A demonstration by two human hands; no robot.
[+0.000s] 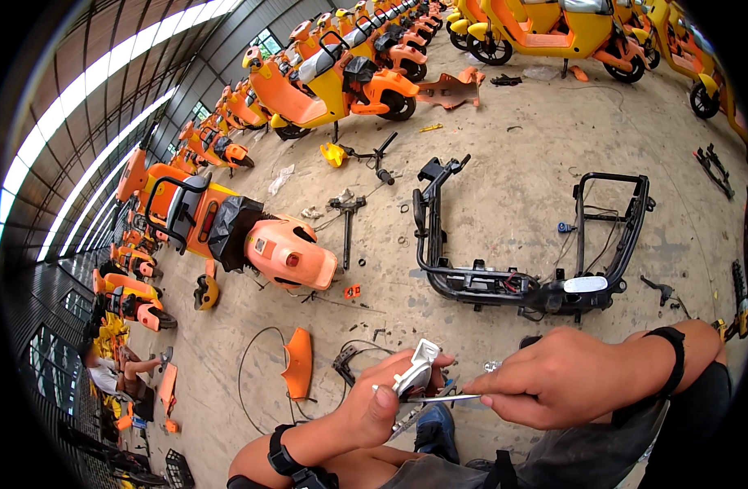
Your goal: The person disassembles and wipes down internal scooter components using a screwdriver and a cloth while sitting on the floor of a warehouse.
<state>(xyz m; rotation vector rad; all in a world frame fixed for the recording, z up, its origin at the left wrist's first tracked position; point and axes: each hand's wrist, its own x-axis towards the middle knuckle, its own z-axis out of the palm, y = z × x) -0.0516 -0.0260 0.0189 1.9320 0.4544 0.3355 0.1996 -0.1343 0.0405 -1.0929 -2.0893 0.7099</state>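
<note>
My left hand (364, 417) is closed round a small white plastic part (420, 363) with a dark inner side. From my right hand (545, 379) a thin metal screwdriver shaft (455, 398) points left, its far end against or just beside the white part. The tool's handle is hidden in my closed fingers. A small shiny clear piece (492, 366) shows just above the right fingers; I cannot make out what it is. Below the left hand, a grey metal piece (408, 421) is partly covered. A blue shoe (437, 432) shows beneath the hands.
A black scooter frame (504, 287) lies ahead on the concrete floor. An orange scooter (288, 253) rests to the left, near an orange panel (298, 364) and a cable loop (242, 379). Rows of scooters (333, 85) stand behind. Another person (129, 371) sits far left.
</note>
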